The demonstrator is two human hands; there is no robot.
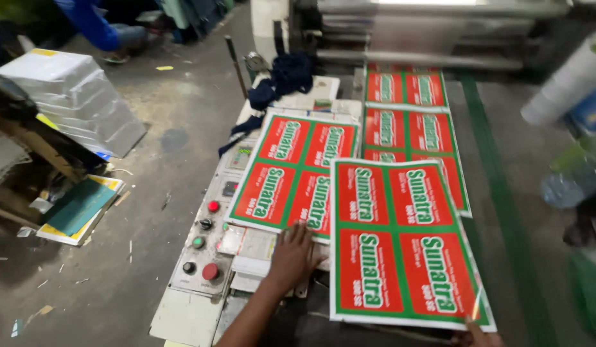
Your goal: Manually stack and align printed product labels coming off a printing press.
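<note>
Red-and-green printed sheets are the work here, and the one that matters is the front sheet (401,241), a glossy rectangle carrying four red label panels inside green borders. It lies to the right of your left hand (290,257) and up-left of your right hand (481,334). Its long axis runs from near you away toward the machine, tilted slightly so the far edge leans left.

Your left hand rests flat, fingers spread and open, on the lower edge of the second sheet (295,173), with its fingertips just beside the left edge of the front sheet. It grips nothing. Your right hand shows only at the bottom frame edge; its fingers meet the near right corner of the front sheet, and that corner looks slightly lifted. You cannot tell whether the hand pinches the corner or merely touches it.

The front sheet overlaps the second sheet at its upper left and a row of further sheets (410,125) at its upper right, which runs back to the rollers (433,38). Left of the left hand sits the control panel (205,247) with red and green buttons. The right hand is the one in contact with the front sheet; the left hand is just beside it.
</note>
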